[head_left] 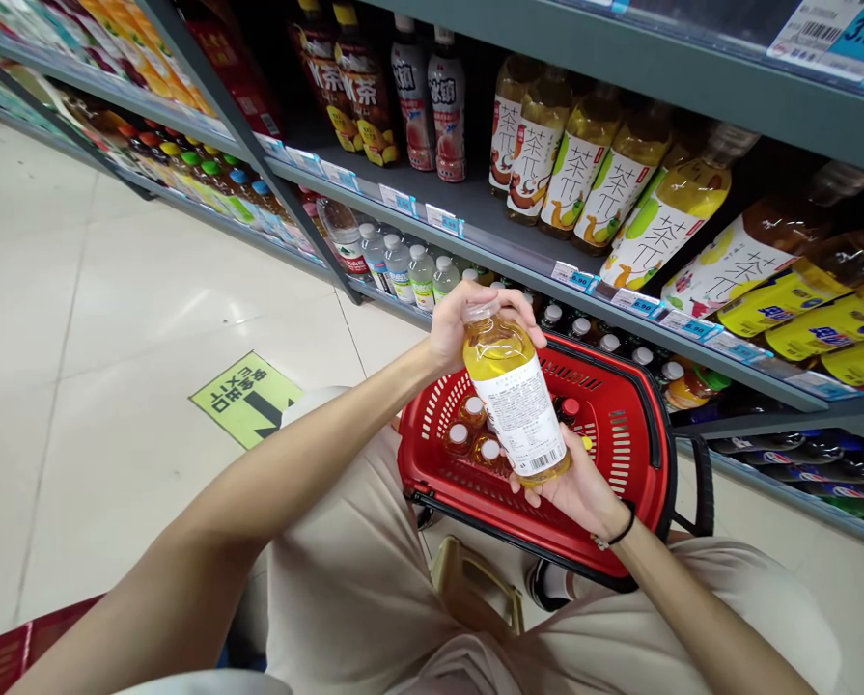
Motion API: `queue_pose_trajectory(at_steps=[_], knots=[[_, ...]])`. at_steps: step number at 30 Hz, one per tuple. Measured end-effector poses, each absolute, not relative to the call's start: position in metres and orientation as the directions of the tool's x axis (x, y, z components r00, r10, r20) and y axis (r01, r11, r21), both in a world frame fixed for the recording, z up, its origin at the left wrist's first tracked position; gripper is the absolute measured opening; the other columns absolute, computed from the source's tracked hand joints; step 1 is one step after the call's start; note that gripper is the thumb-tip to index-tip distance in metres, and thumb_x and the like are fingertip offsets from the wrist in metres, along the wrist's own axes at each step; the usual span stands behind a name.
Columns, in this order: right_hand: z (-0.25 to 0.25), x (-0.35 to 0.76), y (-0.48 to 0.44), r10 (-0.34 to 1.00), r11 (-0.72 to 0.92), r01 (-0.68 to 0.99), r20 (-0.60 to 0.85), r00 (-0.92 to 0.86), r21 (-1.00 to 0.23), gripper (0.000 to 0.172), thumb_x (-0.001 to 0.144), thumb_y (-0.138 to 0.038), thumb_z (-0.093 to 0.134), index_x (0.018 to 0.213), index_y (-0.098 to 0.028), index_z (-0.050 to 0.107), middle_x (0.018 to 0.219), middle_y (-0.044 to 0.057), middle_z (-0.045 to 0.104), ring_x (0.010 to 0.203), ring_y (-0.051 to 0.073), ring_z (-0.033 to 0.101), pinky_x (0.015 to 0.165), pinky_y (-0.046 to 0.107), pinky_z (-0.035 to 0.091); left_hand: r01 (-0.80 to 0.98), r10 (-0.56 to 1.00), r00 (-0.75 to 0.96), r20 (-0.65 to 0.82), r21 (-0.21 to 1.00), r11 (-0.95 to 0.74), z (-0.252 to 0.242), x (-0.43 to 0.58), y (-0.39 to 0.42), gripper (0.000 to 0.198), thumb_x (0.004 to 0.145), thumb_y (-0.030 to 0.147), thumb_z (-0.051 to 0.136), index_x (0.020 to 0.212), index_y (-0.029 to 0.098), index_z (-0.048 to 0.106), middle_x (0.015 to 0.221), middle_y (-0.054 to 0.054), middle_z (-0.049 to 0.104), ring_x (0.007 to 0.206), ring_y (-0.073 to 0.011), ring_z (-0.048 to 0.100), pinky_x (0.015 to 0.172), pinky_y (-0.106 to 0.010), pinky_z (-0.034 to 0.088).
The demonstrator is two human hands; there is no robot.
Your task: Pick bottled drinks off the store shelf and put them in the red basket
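Both hands hold a large clear bottle of yellow tea drink (519, 410) tilted above a red shopping basket (638, 386). Its white label, with small print and a barcode, faces me. My left hand (447, 323) is closed round the neck and cap end, with its fingers reaching behind the cap. Around the bottle's base, my right hand (582, 490) supports it from below and the side; part of that hand is hidden behind the bottle. Several bottles with white caps (459, 436) stand in the basket, next to one with a red cap (570, 408).
Tea bottles (624, 183) line the shelf (467, 208) ahead, and smaller bottles (397, 265) fill the level below. The basket's black handle (703, 483) sticks out to the right. A green exit sign (247, 396) lies on the tiled floor, left of my legs.
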State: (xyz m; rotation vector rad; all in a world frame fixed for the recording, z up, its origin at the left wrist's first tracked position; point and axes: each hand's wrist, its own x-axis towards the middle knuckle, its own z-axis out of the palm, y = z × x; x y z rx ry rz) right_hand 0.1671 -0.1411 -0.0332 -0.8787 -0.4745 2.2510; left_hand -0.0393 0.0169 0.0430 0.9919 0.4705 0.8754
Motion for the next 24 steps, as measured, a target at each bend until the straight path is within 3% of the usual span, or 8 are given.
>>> queue_pose_trajectory(at_steps=[5, 11, 17, 24], knots=[[-0.032, 0.168, -0.14, 0.742, -0.655, -0.435, -0.418, -0.523, -0.618, 0.06, 0.1, -0.067, 0.053, 0.136, -0.02, 0.063, 0.12, 0.014, 0.075, 0.084, 0.024, 0.071, 0.059, 0.029, 0.052, -0.418, 0.807, 0.59, 0.043, 0.871, 0.258, 0.044, -0.04, 0.016, 0.052, 0.073, 0.063, 0.057, 0.085, 0.016, 0.073, 0.086, -0.016, 0.079, 0.074, -0.0307, 0.075, 0.067, -0.038, 0.053], [-0.028, 0.166, -0.141, 0.839, -0.538, -0.424, -0.415, -0.352, -0.729, 0.058, 0.096, -0.062, 0.064, 0.137, -0.021, 0.059, 0.125, 0.016, 0.074, 0.089, 0.025, 0.073, 0.059, 0.03, 0.051, -0.432, 0.813, 0.582, 0.005, 0.849, 0.304, 0.039, -0.038, 0.018, 0.063, 0.076, 0.071, 0.053, 0.093, 0.016, 0.075, 0.092, -0.018, 0.08, 0.081, -0.0315, 0.076, 0.075, -0.039, 0.054], [-0.029, 0.166, -0.145, 0.905, -0.424, -0.425, -0.352, -0.24, -0.8, 0.047, 0.092, -0.05, 0.076, 0.128, -0.027, 0.055, 0.128, 0.01, 0.071, 0.097, 0.027, 0.074, 0.062, 0.032, 0.056, -0.477, 0.805, 0.594, -0.011, 0.8, 0.363, 0.034, -0.035, 0.021, 0.064, 0.079, 0.071, 0.051, 0.093, 0.013, 0.076, 0.092, -0.018, 0.08, 0.071, -0.0271, 0.074, 0.07, -0.036, 0.053], [-0.029, 0.163, -0.145, 0.931, -0.361, -0.423, -0.346, -0.115, -0.831, 0.055, 0.08, -0.041, 0.088, 0.124, -0.026, 0.058, 0.12, 0.006, 0.073, 0.08, 0.02, 0.07, 0.058, 0.032, 0.06, -0.482, 0.762, 0.647, 0.011, 0.781, 0.398, 0.03, -0.034, 0.021, 0.064, 0.082, 0.067, 0.05, 0.095, 0.01, 0.074, 0.091, -0.021, 0.079, 0.075, -0.0284, 0.075, 0.07, -0.035, 0.055]])
